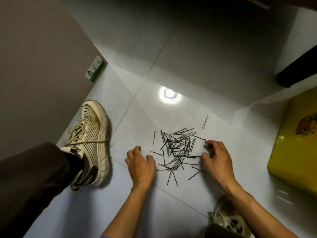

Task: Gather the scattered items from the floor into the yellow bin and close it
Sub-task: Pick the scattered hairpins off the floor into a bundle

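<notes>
We see the hairpins (178, 152) heaped on the floor (188, 69) between our left hand (139, 164) and right hand (217, 159) (fingers loosely curled, holding nothing); the yellow bin (295, 145) sits right.

We see black hairpins (178, 150) on pale grey floor (188, 57), a yellow bin (291, 152), and a cream, dark-striped shoe (91, 140).

The glossy yellow plastic bin (291, 152) runs off the right edge, so its lid and opening cannot be judged, and the printed picture on it is too blurred to read. The cream mesh sneaker (228, 220) at the bottom is half covered by the right forearm. The small green-and-white label (95, 68) has unreadable print.
</notes>
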`<state>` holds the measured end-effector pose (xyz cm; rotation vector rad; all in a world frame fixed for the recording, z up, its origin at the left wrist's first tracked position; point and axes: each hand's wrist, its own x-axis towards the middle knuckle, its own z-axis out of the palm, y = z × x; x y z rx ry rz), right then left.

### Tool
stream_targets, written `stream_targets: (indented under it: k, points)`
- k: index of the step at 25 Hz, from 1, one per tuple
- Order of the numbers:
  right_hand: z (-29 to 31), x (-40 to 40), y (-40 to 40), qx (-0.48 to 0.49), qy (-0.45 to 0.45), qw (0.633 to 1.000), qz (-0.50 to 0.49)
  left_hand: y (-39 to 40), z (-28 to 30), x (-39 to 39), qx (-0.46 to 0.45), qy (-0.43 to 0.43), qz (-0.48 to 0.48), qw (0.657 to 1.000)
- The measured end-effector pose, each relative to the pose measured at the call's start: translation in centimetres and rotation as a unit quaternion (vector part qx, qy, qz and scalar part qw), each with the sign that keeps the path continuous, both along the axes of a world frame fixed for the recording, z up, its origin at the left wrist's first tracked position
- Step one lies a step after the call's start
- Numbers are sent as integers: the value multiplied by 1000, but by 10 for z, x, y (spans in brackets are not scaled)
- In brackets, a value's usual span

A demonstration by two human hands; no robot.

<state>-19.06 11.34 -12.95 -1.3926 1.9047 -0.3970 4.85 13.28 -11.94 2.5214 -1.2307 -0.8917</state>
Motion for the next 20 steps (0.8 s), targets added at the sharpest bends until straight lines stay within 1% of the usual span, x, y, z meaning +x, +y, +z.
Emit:
stream_targets:
  k: [1, 4, 5, 6, 7, 8, 9, 10, 11, 12, 13, 14, 15, 16, 17, 18, 19, 20]
  points:
    - [-2, -10, -9, 5, 35, 999, -5, 0, -1, -14, 5, 18, -10, 1000]
    - [-6, -23, -48, 51, 107, 993, 14, -15, -4, -58, 8, 123, -106, 987]
    - [-6, -19, -59, 48, 131, 989, 56, -20, -3, -68, 10, 146, -125, 981]
    - [-6, -11, -67, 35, 146, 981, 124, -25, -2, -72, 3, 157, -130, 979]
    - [-5, -3, -73, 24, 143, 970, 194, -31, -1, -70, -15, 151, -123, 981]
    - [-3, 2, -77, 13, 117, 962, 245, -38, 1, -64, -40, 127, -109, 985]
    - [0, 3, -77, 10, 87, 962, 260, -45, 1, -54, -58, 86, -97, 990]
    - [1, -1, -74, 8, 73, 971, 228, -54, -2, -45, -58, 44, -91, 993]
    - [2, -11, -65, 8, 85, 983, 165, -60, -5, -38, -39, 13, -89, 995]
    - [3, -23, -49, 25, 125, 986, 107, -64, -7, -36, -11, 4, -102, 995]
    - [4, -33, -27, 63, 173, 980, 75, -63, -8, -41, 8, 22, -125, 992]
    - [5, -38, -3, 116, 191, 972, 71, -59, -7, -51, 13, 61, -157, 986]
    - [7, -35, 16, 165, 165, 969, 77, -52, -5, -62, 14, 107, -187, 976]
    - [8, -27, 29, 183, 96, 975, 78, -45, 0, -71, 11, 140, -199, 970]
    - [13, -16, 34, 179, 21, 982, 65, -38, 4, -73, -1, 147, -191, 971]
    - [16, -8, 31, 161, -27, 986, 28, -30, 5, -71, -15, 128, -150, 980]
    - [18, -5, 25, 151, -32, 988, -24, -20, 6, -62, -16, 91, -73, 993]
    - [19, -7, 23, 148, -17, 987, -59, -7, 8, -51, 17, 57, 21, 998]
